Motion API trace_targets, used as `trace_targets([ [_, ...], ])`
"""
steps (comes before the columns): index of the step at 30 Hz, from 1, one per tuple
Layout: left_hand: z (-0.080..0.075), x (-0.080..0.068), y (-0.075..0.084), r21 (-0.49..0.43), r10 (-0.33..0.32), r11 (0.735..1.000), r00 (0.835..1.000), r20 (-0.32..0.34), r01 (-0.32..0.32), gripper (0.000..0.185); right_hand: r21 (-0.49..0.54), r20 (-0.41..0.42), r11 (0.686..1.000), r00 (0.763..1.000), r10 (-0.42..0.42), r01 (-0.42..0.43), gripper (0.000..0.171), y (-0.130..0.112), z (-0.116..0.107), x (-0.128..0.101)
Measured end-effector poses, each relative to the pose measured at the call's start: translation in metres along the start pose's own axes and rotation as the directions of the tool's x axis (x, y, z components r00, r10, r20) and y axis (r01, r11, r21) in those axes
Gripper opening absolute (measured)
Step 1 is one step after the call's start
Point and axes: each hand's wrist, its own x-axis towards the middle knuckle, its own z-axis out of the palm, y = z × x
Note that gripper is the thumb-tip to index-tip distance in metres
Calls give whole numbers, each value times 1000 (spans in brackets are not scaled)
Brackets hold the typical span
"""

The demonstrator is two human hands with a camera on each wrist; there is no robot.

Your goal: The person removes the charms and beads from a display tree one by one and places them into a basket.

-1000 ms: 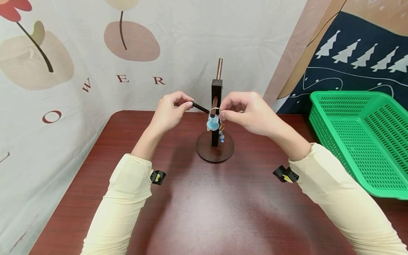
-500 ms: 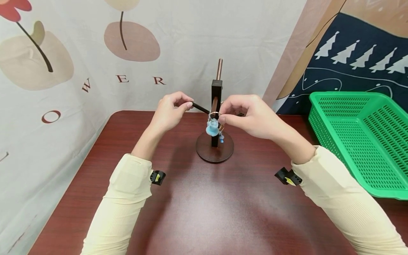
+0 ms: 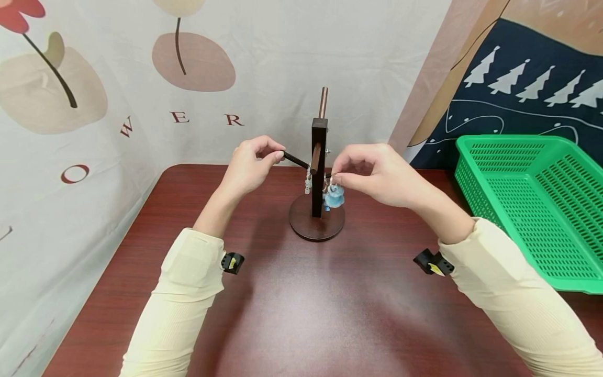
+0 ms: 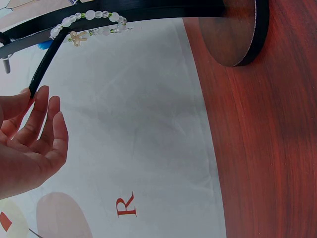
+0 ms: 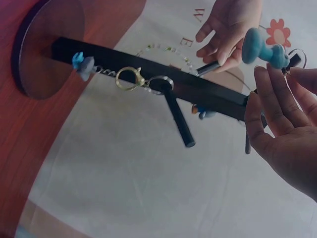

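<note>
A dark wooden stand (image 3: 319, 157) with a round base (image 3: 316, 226) rises at the table's far middle. My left hand (image 3: 280, 153) pinches the tip of its left peg (image 3: 296, 159), from which a pale bead bracelet (image 3: 308, 183) hangs. The left wrist view shows the fingertips (image 4: 30, 96) at the peg's end, under the bracelet (image 4: 94, 17). My right hand (image 3: 333, 179) pinches the metal ring of a blue charm keychain (image 3: 335, 198), just right of the post and free of the pegs. In the right wrist view that charm (image 5: 262, 47) hangs from my fingers. Another keychain with a gold clasp (image 5: 130, 78) hangs on a peg.
A green perforated basket (image 3: 532, 204) sits at the table's right side. Printed cloth hangs behind the dark red table (image 3: 301, 309) and along its left. A copper-coloured rod (image 3: 323, 102) tops the stand.
My right hand has drawn the blue charm keychain off the front peg and carried it to the right of the post. The left hand has stayed on the left peg.
</note>
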Motion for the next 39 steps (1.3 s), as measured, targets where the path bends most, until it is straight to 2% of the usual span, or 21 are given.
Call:
trace_targets([
  [14, 1, 0, -1, -18, -19, 1000, 1000, 16, 19, 15, -46, -26, 988, 989, 149, -150, 3, 25, -21, -15],
  [24, 0, 0, -2, -22, -15, 1000, 1000, 17, 15, 16, -76, -101, 968, 968, 229, -237, 5, 37, -40, -28],
  [30, 2, 1, -3, -35, -7, 999, 1000, 9, 8, 14, -82, -182, 948, 940, 289, -308, 6, 48, -51, -32],
  [39, 0, -1, -2, -38, -3, 999, 1000, 14, 3, 17, -3, -250, 927, 898, 363, -376, 9, 65, -62, -37],
])
